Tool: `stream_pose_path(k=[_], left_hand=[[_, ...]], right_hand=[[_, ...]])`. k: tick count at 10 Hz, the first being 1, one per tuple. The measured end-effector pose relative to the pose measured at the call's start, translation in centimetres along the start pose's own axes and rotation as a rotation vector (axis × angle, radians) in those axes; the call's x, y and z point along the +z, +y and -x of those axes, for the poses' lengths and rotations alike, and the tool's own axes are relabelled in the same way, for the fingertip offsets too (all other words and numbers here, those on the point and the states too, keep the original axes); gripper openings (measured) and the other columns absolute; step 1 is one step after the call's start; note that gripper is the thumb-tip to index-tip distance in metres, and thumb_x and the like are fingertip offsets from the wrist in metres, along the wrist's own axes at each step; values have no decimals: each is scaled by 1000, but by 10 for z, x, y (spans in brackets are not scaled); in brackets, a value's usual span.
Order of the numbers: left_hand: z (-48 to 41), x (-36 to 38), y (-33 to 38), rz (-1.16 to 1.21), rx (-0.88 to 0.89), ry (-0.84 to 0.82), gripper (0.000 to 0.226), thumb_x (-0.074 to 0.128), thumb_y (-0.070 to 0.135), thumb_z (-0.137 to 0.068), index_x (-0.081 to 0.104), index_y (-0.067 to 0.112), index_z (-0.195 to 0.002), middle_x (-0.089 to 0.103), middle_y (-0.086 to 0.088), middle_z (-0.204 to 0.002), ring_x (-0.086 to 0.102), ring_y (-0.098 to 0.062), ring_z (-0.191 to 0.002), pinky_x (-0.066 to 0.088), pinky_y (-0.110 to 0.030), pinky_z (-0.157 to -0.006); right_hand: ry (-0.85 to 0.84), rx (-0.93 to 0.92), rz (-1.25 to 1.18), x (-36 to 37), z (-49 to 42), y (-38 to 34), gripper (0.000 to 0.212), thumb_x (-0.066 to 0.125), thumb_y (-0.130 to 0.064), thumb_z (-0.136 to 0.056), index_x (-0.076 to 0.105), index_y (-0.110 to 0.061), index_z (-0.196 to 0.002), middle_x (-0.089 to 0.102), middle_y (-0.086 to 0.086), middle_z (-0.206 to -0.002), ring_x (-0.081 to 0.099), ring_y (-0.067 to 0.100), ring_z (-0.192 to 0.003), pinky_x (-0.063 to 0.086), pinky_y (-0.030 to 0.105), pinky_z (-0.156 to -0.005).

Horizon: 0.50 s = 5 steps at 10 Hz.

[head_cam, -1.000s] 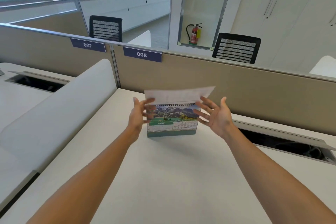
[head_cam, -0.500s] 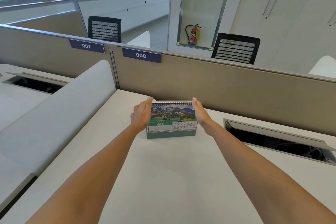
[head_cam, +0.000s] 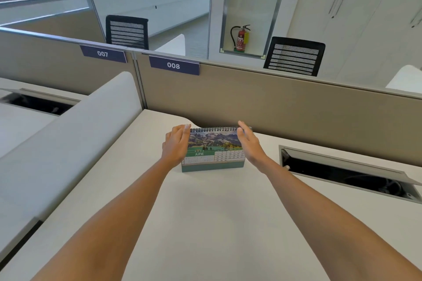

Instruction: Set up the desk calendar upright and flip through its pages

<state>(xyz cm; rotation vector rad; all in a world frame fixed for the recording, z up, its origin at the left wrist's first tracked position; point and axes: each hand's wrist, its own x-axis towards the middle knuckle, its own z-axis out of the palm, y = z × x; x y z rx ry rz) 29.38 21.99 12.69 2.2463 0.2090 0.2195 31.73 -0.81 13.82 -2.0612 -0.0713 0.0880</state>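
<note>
A spiral-bound desk calendar (head_cam: 213, 149) stands upright on the white desk (head_cam: 205, 217), near the back. Its front page has a mountain photo above a green JUNE grid. My left hand (head_cam: 175, 146) lies flat against the calendar's left edge, fingertips by the top left corner. My right hand (head_cam: 250, 146) is flat too, covering the right edge, with its fingertips at the spiral binding. Neither hand is closed around anything, and the thumbs are hidden.
A beige partition (head_cam: 296, 109) labelled 008 runs right behind the calendar. To the right, an open cable slot (head_cam: 342, 173) is sunk into the desk. A rounded white divider (head_cam: 68, 134) borders the desk on the left. Black chairs stand beyond the partition.
One second ago a white page was lifted above the calendar, between my spread hands. That page has gone over the back, the June page shows, and both hands have closed in on the calendar's sides.
</note>
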Motion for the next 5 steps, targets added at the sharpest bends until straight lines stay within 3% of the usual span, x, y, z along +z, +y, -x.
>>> stream_pose_path(k=[1,2,4,5], left_hand=[[1,0,0,54,29,17,52,22,49,-98,45,24,-137,32,-1,-149,26,-23,-134,25,-45,-108],[9,5,-5,75,34,67,51,28,48,-97,36,26,-142,24,1,-151,21,-22,-137,24,-45,-111],[51,20,-27,290,-7,270,53,39,42,-97,29,24,-145,23,-1,-151,18,-17,-139,19,-38,-115],[86,29,-39,373,-87,290,50,42,34,-98,30,22,-145,26,-2,-150,21,-16,-139,21,-36,-114]], right_hand=[[141,-128,143,-1,1,1,45,30,-51,-96,34,-41,-140,29,-14,-153,22,13,-142,15,53,-115],[170,-204,206,-1,8,5,47,30,-52,-96,33,-40,-141,29,-15,-153,22,13,-142,16,53,-114],[188,-162,300,2,55,33,50,33,-50,-96,24,-43,-144,15,-16,-157,9,13,-145,11,50,-114],[185,-57,232,-1,94,55,53,30,-55,-93,19,-46,-144,10,-18,-157,6,11,-145,8,49,-114]])
